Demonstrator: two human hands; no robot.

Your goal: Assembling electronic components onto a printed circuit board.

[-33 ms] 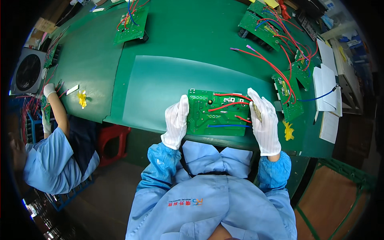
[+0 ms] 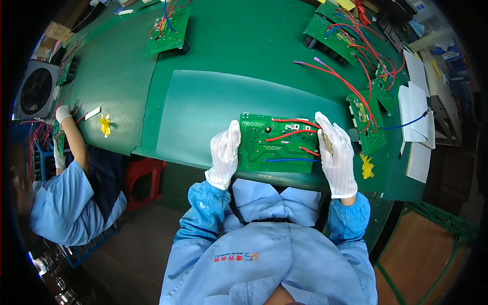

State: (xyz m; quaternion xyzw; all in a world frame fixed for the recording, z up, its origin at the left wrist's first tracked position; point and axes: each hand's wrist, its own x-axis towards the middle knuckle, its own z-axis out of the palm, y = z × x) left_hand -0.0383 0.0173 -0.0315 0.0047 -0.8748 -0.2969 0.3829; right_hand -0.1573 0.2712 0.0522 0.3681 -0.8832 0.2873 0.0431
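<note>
We are holding a rectangular green circuit board (image 2: 277, 150) between our white-gloved left hand (image 2: 223, 155) at nine o'clock and white-gloved right hand (image 2: 338, 158) at three, by the green counter's (image 2: 244, 40) six o'clock edge. Red and blue insulated wires (image 2: 290, 160) are reaching toward the right hand. A pale translucent sheet (image 2: 213, 107) is lying toward eleven; a second wired green board (image 2: 374, 140) is resting near two.

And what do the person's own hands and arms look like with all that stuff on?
The left hand and right hand both wear white gloves with thin stripes running lengthwise. Bright blue, wrinkly sleeve covers go over the forearms, gathered near the wrists. Further up, paler blue jacket sleeves show.
</note>
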